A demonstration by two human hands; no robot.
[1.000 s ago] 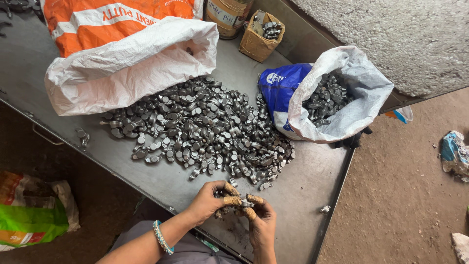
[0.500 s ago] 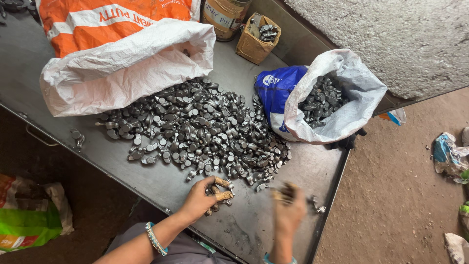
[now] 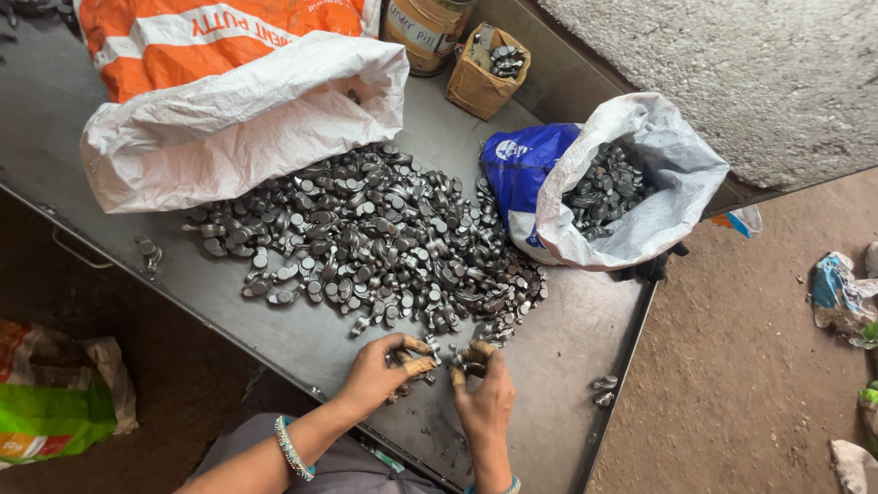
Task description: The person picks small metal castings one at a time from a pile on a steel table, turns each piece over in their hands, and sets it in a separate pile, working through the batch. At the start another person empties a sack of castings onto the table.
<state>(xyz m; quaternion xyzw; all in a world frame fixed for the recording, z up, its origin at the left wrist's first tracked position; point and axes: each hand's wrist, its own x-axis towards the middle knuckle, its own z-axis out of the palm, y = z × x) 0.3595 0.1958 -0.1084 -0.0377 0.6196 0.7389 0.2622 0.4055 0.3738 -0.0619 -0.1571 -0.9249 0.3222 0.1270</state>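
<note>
Metal table [image 3: 567, 366]: both hands [image 3: 380, 375] w/ small parts [image 3: 366, 247].

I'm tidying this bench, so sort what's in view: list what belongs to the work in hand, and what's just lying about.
In use:
left hand
right hand
pile of small metal parts
open blue and white sack of parts
white sack

Lying about:
cardboard box
tin can
green bag
floor litter

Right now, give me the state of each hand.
Left hand: fingers curled on small metal parts.
Right hand: fingers pinched on metal parts too.
</note>
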